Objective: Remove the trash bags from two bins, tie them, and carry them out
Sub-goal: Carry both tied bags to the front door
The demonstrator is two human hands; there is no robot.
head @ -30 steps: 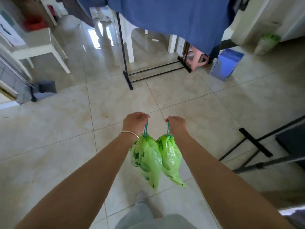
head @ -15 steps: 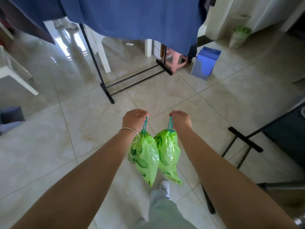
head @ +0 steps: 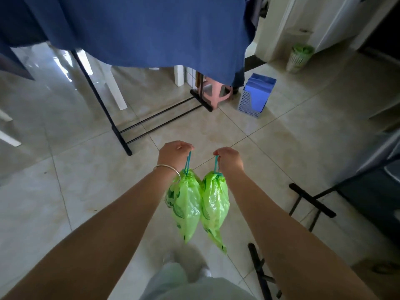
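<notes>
In the head view, the only one here, the task looks to be in its last stage: two small green trash bags are out of their bins, each gathered shut at the neck by a teal drawstring, and both hang in the air in front of the person, so removing and tying appear done and only the carrying out is left, as far as I can judge. The left hand [head: 175, 155] is closed in a fist, knuckles up, around the drawstring of the left bag [head: 186, 204], with a thin silver bracelet [head: 167, 171] on the wrist; the right hand [head: 229, 159] is likewise closed, pinching the loop of the right bag [head: 215, 204]. The bags hang just beside each other, touching along their sides, their tips tapering down above the tiled floor [head: 86, 180] and a blurred foot below. Both forearms reach forward and slightly inward, roughly level, hands near but apart. Ahead stand a black drying rack [head: 121, 135] draped with blue cloth [head: 140, 29], a pink stool [head: 216, 94], a blue perforated holder [head: 255, 96], and a white basket bin [head: 299, 57] with a green liner by the far wall. No exit door is plainly shown.
</notes>
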